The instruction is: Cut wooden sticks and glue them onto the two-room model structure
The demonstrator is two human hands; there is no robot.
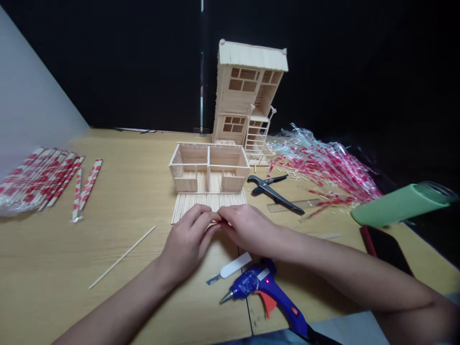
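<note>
- The left hand (189,237) and right hand (247,227) meet mid-table (136,191) at the front of a stick deck (184,201); each grip is bent nearly closed, but whether anything is pinched between the fingertips cannot be told.
- The small house (210,166), just behind the deck, has its walls and divider up, forming two bays; it has no roof, and the deck's near edge is hidden by the hands.
- Behind it, the tall house (237,103) has roof, window frames and ladder in place.
- At left, a clear bag (21,206) holds wrapped chopsticks (53,175); two more packets (90,184) lie beside it, near a loose stick (122,257).
- At right, torn wrappers (334,160) lie heaped near a green bottle (390,206), its contents hidden.
- The glue gun (266,282) shows a lit red light.
</note>
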